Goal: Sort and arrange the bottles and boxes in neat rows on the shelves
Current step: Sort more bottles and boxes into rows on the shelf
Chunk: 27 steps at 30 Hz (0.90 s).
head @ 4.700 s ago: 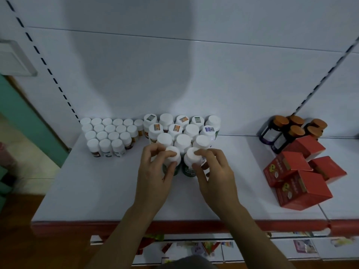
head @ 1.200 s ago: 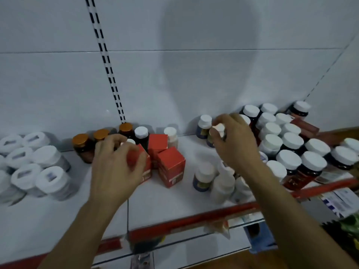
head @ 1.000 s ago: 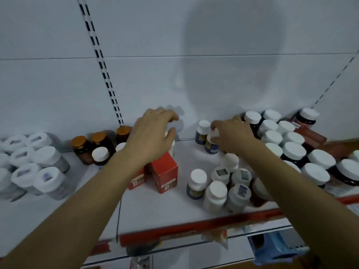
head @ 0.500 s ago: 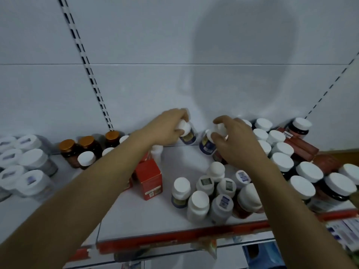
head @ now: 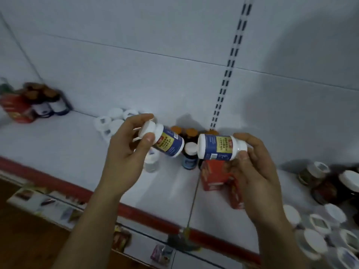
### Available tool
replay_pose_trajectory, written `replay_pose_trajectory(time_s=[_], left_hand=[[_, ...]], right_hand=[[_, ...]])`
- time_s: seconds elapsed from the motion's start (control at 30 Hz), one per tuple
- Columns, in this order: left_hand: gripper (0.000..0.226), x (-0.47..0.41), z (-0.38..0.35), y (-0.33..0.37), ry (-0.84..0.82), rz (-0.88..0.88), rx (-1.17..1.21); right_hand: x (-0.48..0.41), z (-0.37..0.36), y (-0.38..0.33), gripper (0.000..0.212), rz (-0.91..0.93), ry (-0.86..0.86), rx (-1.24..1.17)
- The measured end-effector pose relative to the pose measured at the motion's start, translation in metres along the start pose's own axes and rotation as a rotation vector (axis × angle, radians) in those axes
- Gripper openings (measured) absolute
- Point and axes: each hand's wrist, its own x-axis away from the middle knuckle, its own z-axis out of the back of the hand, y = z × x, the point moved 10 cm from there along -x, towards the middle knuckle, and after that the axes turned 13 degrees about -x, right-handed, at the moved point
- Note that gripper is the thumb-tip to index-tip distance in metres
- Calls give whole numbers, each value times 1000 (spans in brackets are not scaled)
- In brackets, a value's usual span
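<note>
- Two matching bottles are held above the shelf point(head: 58, 144), one in each hand, both tipped on their sides with their bases turned toward each other.
- The left hand point(head: 124, 154) is curled round the cap end of the first blue-labelled bottle point(head: 169, 143), with the white cap pinched between thumb and fingers.
- The right hand point(head: 254, 171) is closed round the neck end of the second blue-labelled bottle point(head: 217, 147), thumb below and fingers above.
- Directly beneath the right hand, red boxes point(head: 213, 175) are seen lying askew.
- Between the hands, a small white-capped bottle point(head: 190, 156) stands on the shelf, and orange-capped bottles point(head: 191, 132) are set behind it at the wall.
- Beyond the left hand, a block of white-capped bottles point(head: 114, 121) appears already grouped.
- Out past the right hand, white-lidded jars point(head: 320, 230) are crowded without clear rows.
- The sorting is judged partly done: the held pair is yet to be placed, and the boxes and jars remain to be lined up.
</note>
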Motion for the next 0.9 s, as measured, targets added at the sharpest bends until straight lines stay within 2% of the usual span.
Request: replay_pose_trajectory(time_s=[0.13,0.23,0.33,0.53,0.7,0.9], left_hand=[[23,10,113,-74,212,172,50],[26,18,199,-124,344,275,90],[25,21,281,-164,442,357,91],[21,24,437,-224,515,376,23],[24,13,564,-270,641,401,-22],[28,-42,649,-336,653,391,-27]], right_hand=[[2,-106,49,17,-73,-114,-126],[7,-185,89,11,-113,-120,-53],[13,-271,125,13,-121,-145,0],[23,-444,199,19,-176,-178,4],[12,-591,227,17,-179,-273,-31],[-48,-730,259,16,-135,-355,-28]])
